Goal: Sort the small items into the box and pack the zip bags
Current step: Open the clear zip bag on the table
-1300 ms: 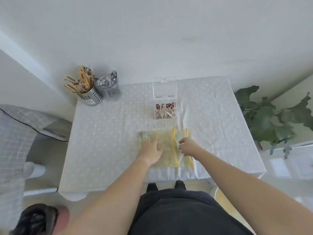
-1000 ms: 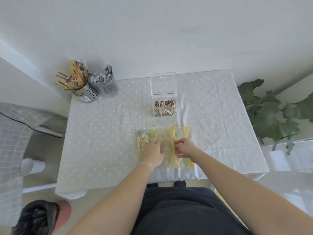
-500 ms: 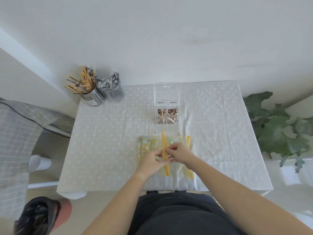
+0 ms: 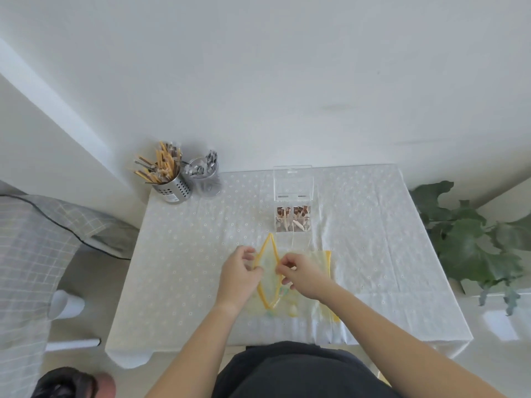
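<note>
A clear zip bag with a yellow zip strip (image 4: 268,275) is held upright near the table's front, its mouth pulled apart into a narrow diamond. My left hand (image 4: 240,275) pinches the left side of the strip and my right hand (image 4: 301,275) pinches the right side. Under and to the right lies another zip bag (image 4: 323,261) flat on the cloth. Behind them stands a clear compartment box (image 4: 293,219) with its lid up and small brown and white items inside.
The table (image 4: 186,254) wears a white dotted cloth. Two metal cutlery holders (image 4: 172,185) (image 4: 205,176) stand at the back left corner. A green plant (image 4: 471,242) is off the right edge, a grey checked cushion (image 4: 31,239) off the left.
Both hands lifted the top bag off the cloth, stood its yellow strip on edge and pulled its mouth apart. The head camera shifted slightly.
</note>
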{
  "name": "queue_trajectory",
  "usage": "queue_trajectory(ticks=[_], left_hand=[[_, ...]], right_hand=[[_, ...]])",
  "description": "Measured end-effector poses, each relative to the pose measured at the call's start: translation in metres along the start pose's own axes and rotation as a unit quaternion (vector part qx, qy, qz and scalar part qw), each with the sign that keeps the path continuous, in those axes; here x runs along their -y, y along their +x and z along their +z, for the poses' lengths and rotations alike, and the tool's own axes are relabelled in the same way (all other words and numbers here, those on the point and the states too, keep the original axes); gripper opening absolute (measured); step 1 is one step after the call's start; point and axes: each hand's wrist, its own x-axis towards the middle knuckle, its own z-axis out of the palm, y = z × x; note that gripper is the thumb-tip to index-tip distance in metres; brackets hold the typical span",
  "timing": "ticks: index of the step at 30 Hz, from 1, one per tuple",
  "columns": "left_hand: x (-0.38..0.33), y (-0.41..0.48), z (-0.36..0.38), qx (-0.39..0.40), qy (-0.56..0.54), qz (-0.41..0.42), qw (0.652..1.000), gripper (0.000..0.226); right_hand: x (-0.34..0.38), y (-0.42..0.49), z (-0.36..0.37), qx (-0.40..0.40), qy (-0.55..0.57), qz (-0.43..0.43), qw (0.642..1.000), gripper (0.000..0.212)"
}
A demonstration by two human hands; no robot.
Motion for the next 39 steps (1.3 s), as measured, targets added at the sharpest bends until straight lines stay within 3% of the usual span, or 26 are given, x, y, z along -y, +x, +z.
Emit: queue_trajectory(ticks=[3,9,16,24,30,34,39], left_hand=[[-0.009,0.011,-0.020,0.020,0.028,0.070,0.997,0.063],[-0.019,0.022,-0.045,0.050,0.066,0.160,0.984,0.066],[-0.030,0.016,-0.061,0.018,0.119,0.226,0.967,0.037],[-0.033,0.004,-0.069,0.017,0.207,0.192,0.959,0.046],[-0.047,-0.015,-0.066,-0.006,0.190,0.201,0.961,0.050],[-0.046,-0.020,-0.070,-0.032,0.180,0.189,0.965,0.041],[-0.037,-0.025,-0.071,-0.064,0.213,0.189,0.956,0.024]], right_hand=[[0.012,-0.003,0.008,-0.009,-0.045,-0.020,0.999,0.017],[0.032,-0.013,0.020,-0.054,-0.141,-0.064,0.986,0.010],[0.050,-0.024,0.021,-0.046,-0.177,-0.086,0.979,0.008],[0.057,-0.023,-0.008,-0.097,-0.235,-0.102,0.962,0.012],[0.059,-0.022,-0.004,-0.089,-0.277,-0.107,0.951,0.021],[0.056,-0.021,-0.006,-0.099,-0.261,-0.085,0.956,0.033],[0.057,-0.028,-0.012,-0.152,-0.242,-0.178,0.942,0.029]])
